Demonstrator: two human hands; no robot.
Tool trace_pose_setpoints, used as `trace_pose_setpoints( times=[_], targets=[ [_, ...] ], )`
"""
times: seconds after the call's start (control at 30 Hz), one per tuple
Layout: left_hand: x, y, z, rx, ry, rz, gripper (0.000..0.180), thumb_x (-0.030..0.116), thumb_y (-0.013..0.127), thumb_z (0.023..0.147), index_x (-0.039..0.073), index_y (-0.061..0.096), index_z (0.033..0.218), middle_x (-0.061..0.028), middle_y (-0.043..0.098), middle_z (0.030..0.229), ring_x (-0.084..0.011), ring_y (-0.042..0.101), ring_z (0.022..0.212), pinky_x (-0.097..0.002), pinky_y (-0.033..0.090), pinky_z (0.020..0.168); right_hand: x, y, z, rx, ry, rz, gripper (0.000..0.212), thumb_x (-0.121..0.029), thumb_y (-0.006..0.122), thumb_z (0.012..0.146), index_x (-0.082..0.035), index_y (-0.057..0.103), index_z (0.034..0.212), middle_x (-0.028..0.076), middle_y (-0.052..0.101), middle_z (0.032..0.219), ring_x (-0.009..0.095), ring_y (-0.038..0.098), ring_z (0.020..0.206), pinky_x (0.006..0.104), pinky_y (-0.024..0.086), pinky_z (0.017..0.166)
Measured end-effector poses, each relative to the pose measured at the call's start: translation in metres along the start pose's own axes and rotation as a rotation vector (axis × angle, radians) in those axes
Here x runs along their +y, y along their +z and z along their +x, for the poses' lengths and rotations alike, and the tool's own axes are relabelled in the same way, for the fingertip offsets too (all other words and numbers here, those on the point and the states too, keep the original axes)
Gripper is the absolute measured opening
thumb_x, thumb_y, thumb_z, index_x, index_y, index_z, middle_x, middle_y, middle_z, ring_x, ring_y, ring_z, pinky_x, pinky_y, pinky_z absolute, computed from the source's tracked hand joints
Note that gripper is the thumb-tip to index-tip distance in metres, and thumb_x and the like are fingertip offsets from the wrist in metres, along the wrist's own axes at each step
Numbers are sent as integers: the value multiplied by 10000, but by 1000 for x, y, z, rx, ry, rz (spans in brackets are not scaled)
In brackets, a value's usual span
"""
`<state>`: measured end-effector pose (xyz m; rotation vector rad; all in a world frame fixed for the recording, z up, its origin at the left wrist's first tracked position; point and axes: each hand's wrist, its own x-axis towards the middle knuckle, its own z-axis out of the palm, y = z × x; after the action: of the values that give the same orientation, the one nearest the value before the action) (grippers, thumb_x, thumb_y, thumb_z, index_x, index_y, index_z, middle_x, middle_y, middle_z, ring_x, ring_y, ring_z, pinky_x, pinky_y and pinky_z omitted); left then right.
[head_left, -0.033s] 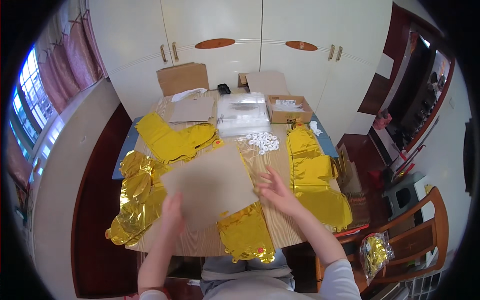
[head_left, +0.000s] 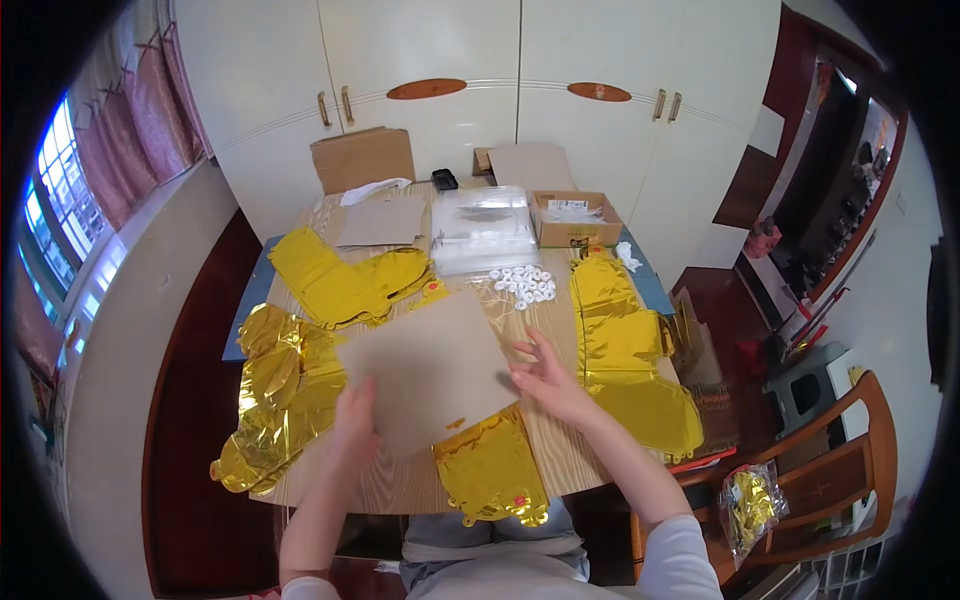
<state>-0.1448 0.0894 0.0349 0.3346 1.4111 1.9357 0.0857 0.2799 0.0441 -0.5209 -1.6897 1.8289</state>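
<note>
A flat grey-brown cardboard sheet [head_left: 430, 370] is held tilted above the middle of the table. My left hand [head_left: 357, 415] grips its lower left edge, the fingers partly hidden and a little blurred. At the sheet's right edge is my right hand [head_left: 550, 382], fingers apart, with the thumb side close to or touching the edge. Under the sheet lies a folded gold foil balloon [head_left: 490, 465], its lower end showing toward me. More flat gold foil balloons lie at the far left [head_left: 335, 275], at the near left [head_left: 275, 400] and on the right [head_left: 630, 370].
Beyond the sheet are a pile of small white rings [head_left: 525, 285], a stack of clear plastic bags [head_left: 485, 230] and an open cardboard box [head_left: 578, 220]. Cardboard pieces [head_left: 383, 220] lie at the back left. A wooden chair [head_left: 865, 450] with a bagged foil balloon [head_left: 752, 510] stands at right.
The cardboard sheet and my left hand have shifted slightly right. My right hand now meets or nearly meets the sheet's right edge. The balloons stay put.
</note>
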Motion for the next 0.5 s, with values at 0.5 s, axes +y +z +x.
trace_pose_setpoints(
  times=[0.5],
  targets=[
    [-53, 7, 60, -134, 871, 1509, 706, 333, 695, 812, 114, 423, 1425, -203, 467, 1399, -345, 436, 1307, -566, 259, 1083, 70, -18, 32, 21, -251, -775, 407, -53, 640, 822, -60, 586, 1225, 173, 534, 1189, 330, 556, 1054, 370, 475, 902]
  ],
)
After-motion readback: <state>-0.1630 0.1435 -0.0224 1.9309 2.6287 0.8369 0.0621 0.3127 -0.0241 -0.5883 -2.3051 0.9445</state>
